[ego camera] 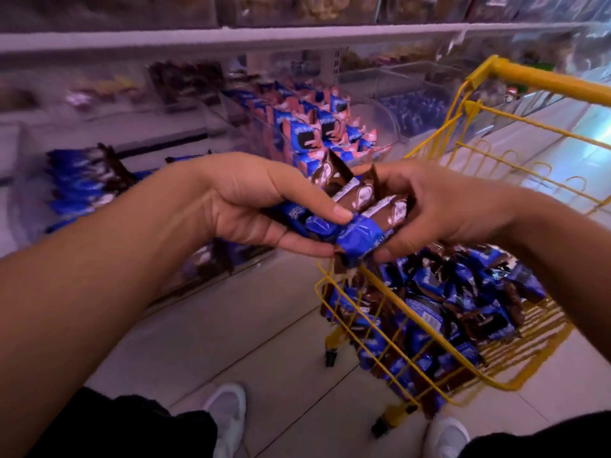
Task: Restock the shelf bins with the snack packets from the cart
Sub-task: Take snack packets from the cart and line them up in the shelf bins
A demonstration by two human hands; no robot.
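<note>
My left hand [261,206] and right hand [439,209] both had fingers clamped on a bunch of snack packets [357,206] above the cart [390,282]; blurred shelf bins [330,127] hid details.

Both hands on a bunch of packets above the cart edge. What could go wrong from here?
1. The snack packets are a loose fan pinched between the left hand and right hand; one could slip and land on the floor tiles rather than in the yellow cart.
2. The shelf bins with blue-and-pink packs already look full, so extra packets may spill over.
3. The cart stands on wheels; a bump could roll it.
</note>
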